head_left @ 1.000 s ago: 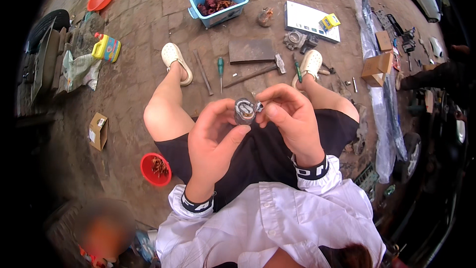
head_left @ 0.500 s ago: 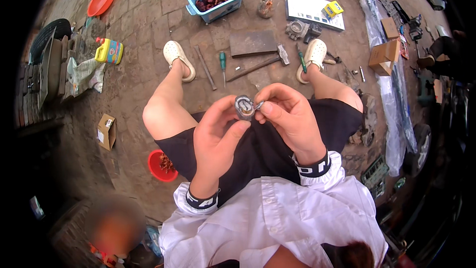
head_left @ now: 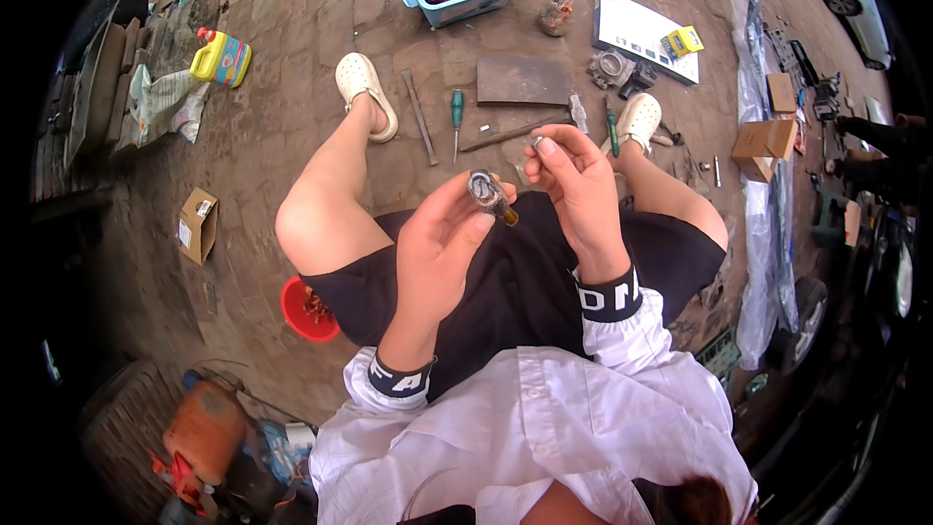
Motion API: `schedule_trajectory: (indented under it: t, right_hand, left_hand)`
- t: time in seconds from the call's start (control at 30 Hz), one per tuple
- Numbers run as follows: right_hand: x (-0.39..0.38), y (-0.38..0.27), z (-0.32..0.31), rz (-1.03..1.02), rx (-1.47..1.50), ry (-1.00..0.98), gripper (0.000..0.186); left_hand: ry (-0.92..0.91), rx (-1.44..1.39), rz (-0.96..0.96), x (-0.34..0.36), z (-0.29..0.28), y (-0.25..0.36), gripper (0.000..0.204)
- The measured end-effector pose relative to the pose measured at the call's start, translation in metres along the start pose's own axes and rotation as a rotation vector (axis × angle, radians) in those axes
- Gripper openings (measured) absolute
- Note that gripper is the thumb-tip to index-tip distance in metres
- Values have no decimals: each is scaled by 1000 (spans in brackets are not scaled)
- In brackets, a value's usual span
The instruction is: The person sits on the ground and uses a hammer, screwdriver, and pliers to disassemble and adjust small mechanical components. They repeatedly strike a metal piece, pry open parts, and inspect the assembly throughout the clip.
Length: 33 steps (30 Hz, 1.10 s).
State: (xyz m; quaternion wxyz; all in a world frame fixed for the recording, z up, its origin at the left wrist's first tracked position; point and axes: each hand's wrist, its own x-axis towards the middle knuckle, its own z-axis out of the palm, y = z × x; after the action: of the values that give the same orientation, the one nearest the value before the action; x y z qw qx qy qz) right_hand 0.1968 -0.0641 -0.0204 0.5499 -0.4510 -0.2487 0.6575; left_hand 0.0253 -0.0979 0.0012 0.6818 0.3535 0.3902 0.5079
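My left hand (head_left: 442, 248) grips a dark cylindrical metal part (head_left: 488, 192) with a silvery top and a yellowish piece sticking out at its lower right. My right hand (head_left: 573, 185), apart from it and a little higher, pinches a small silvery piece (head_left: 537, 142) between thumb and forefinger. Beyond my hands lie a hammer (head_left: 578, 112), a green-handled screwdriver (head_left: 457, 109), a metal bar (head_left: 420, 117), a dark flat plate (head_left: 522, 80), a green tool (head_left: 611, 126) and a metal housing (head_left: 612, 68).
A blue tub of dark pieces (head_left: 462, 5), a white box (head_left: 627, 19), a yellow jug (head_left: 221, 58) and cardboard boxes (head_left: 763, 146) lie around me. A red bowl (head_left: 299, 311) sits by my left leg. An orange tank (head_left: 204, 428) stands lower left; a person's dark leg (head_left: 865, 160) shows right.
My hands have moved apart and upward. The part in my left hand has tipped, showing its yellowish end, and the small piece in my right hand is now separated from it.
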Motion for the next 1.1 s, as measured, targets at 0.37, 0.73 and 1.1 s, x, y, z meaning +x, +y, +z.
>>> schedule_trajectory:
  t: [0.37, 0.73, 1.1]
  right_hand:
    - [121, 46, -75, -588, -1598, 357, 40]
    - [-72, -149, 130, -436, -1651, -522, 21]
    - [-80, -169, 95, -555, -1503, -756, 50]
  left_hand:
    - [200, 304, 28, 31, -29, -16, 36]
    - [246, 211, 66, 30, -27, -16, 32]
    - [186, 54, 20, -6, -17, 9, 32]
